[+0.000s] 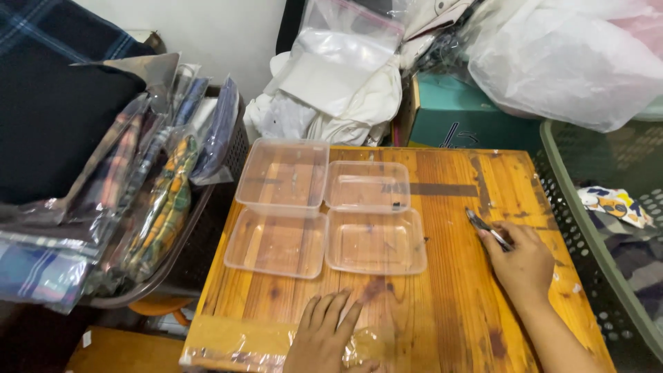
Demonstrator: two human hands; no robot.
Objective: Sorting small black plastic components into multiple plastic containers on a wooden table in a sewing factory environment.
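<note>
Head view of a wooden surface (442, 304) with four clear plastic containers (324, 207) set two by two at its ten o'clock part, edges touching or nearly so. All four appear empty.

Right hand (525, 262), at three o'clock on the surface: the fingers are curled narrow around a small metal tool (489, 229), seemingly tweezers or slim pliers, whose tip points toward eleven o'clock. Tool and hand lie well apart from the containers.

Left hand (328, 331), at six o'clock: the fingers are spread wide and pressed flat on a clear plastic bag (242, 349) lying along the near edge; whether the bag holds anything cannot be told.

Surroundings: a dark basket (207, 207) of bagged patterned fabrics at nine o'clock, white bags and cloth (331, 90) at twelve o'clock, a teal box (463, 114) at one o'clock, a green mesh basket (594, 228) at three o'clock.

Judged progress: the containers are laid out and the tool is in hand, but nothing has been placed in any container, so the work seems to be at its outset.
</note>
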